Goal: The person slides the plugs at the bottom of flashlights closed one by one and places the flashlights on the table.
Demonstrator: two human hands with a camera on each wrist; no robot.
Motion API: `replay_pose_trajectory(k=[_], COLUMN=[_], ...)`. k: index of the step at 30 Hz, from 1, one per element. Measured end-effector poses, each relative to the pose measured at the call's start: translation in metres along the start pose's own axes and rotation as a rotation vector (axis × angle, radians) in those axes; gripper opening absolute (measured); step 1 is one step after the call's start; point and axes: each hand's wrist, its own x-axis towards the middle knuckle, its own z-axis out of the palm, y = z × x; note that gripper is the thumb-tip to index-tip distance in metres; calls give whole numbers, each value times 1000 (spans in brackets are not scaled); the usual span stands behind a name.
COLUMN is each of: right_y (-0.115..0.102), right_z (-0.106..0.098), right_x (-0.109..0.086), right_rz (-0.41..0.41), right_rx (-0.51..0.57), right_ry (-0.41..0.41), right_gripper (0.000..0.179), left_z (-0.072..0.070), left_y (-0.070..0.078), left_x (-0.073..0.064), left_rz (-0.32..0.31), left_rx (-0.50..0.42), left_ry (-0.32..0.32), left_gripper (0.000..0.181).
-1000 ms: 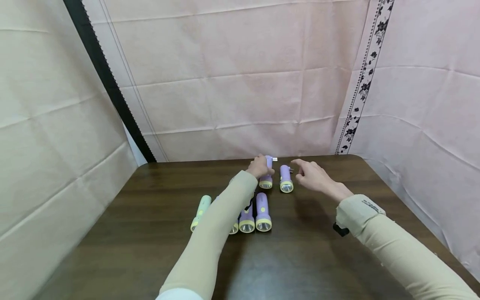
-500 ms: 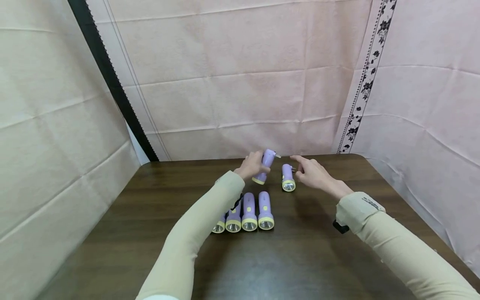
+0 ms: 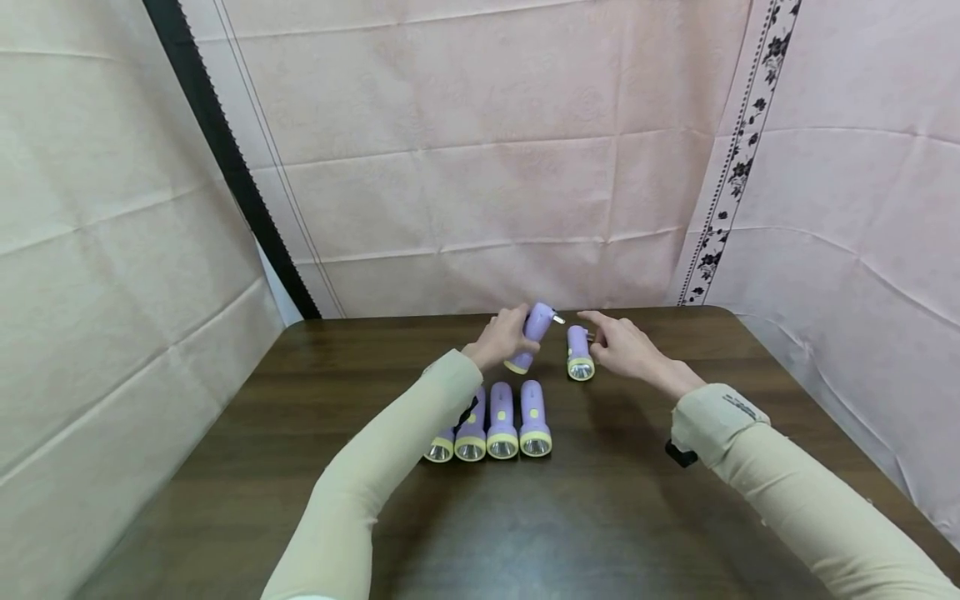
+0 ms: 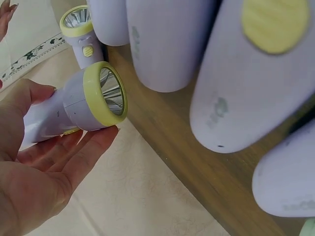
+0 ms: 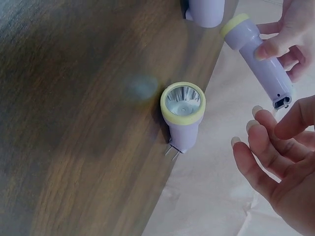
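Note:
My left hand [image 3: 498,340] holds a purple flashlight [image 3: 538,322] with a yellow rim, tilted above the far part of the table. Its thumb lies on one side of the barrel and its fingers on the other, as the left wrist view shows. From the flashlight's tail [image 5: 283,101] sticks a small metal piece, facing my right hand. My right hand [image 3: 628,350] hovers with loosely bent fingers [image 5: 266,147] that touch nothing. Beside it a second purple flashlight [image 3: 578,350] lies on the table, two metal prongs [image 5: 172,151] out at its tail.
Several purple flashlights [image 3: 502,421] lie in a row on the dark wooden table [image 3: 600,500], lenses toward me. My left sleeve [image 3: 390,442] covers part of that row. A bit of green [image 4: 309,229] shows at the left wrist view's corner. Pale cloth [image 3: 450,192] hangs behind the table's far edge.
My left hand has lifted its flashlight off the table and tilted it, the tail swinging toward the right hand. The left forearm has shifted left, uncovering more of the row. My right hand barely moved.

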Motion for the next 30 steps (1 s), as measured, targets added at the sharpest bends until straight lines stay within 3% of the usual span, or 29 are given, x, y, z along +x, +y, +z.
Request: replay_pose_trajectory(k=[8,21,30], right_y=[0,-6,-12], right_z=[3,7,4], right_x=[1,3,4], right_rz=[-45,-126,-136], right_rx=[13,61,4], right_ry=[-3,-47,-19], right_gripper=[61,69,68], left_z=[0,1,2], left_y=[-2,-4,-6], left_x=[-5,-13,-14], left_rz=[65,167,243], left_rx=[29,-7,-11], left_ry=[4,22,67], left_gripper=[56,43,42])
